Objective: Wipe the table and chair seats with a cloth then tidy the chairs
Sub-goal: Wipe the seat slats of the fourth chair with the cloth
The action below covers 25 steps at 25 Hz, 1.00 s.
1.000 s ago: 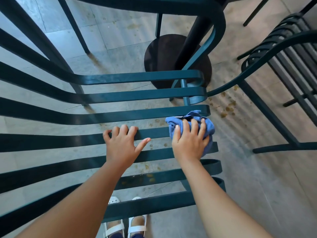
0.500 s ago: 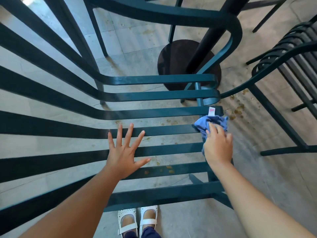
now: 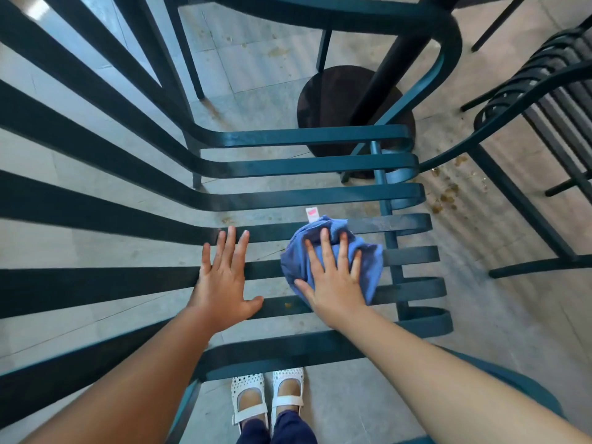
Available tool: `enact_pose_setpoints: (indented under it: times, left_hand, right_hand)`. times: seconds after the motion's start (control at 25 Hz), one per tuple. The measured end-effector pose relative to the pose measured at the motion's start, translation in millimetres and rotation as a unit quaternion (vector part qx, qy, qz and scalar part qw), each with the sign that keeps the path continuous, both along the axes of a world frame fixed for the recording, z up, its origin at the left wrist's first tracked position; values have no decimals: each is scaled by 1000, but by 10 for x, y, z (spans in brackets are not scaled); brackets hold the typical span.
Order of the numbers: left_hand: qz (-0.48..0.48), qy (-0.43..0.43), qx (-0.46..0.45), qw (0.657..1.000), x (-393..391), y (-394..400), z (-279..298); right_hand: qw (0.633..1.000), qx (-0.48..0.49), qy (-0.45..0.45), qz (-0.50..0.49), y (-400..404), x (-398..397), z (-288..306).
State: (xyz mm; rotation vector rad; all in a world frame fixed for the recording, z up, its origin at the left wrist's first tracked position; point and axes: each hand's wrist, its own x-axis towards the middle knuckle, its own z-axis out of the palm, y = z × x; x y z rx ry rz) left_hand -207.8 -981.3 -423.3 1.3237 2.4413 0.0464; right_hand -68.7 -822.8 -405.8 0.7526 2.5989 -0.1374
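My right hand [image 3: 334, 277], fingers now flat on the blue cloth [image 3: 333, 261], has swept it back from the seat slats' [image 3: 320, 193] right edge toward mid-seat, while my left hand [image 3: 224, 280] stays spread, bracing.

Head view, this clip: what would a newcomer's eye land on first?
The blue cloth, pressed flat under the right hand on the teal slatted chair seat at centre. Beside it the left hand rests open on the slats. Below, white shoes show through the gaps, and brown crumbs dot the floor at right.
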Motion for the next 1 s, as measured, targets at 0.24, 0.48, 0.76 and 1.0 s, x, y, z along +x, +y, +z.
enact_pose_setpoints:
  times: [0.24, 0.48, 0.76, 1.0]
  left_hand:
    - [4, -44, 5, 999, 4, -37, 55]
    - [44, -46, 104, 993, 91, -76, 43]
    - [-1, -77, 168, 983, 378, 412, -101]
    - [-11, -10, 154, 988, 490, 692, -182]
  right_hand:
    - [980, -100, 13, 169, -613, -670, -48]
    - [984, -83, 95, 130, -592, -524, -170]
    - [981, 73, 178, -14, -220, -5, -268]
    - [967, 105, 208, -105, 13, 181, -277]
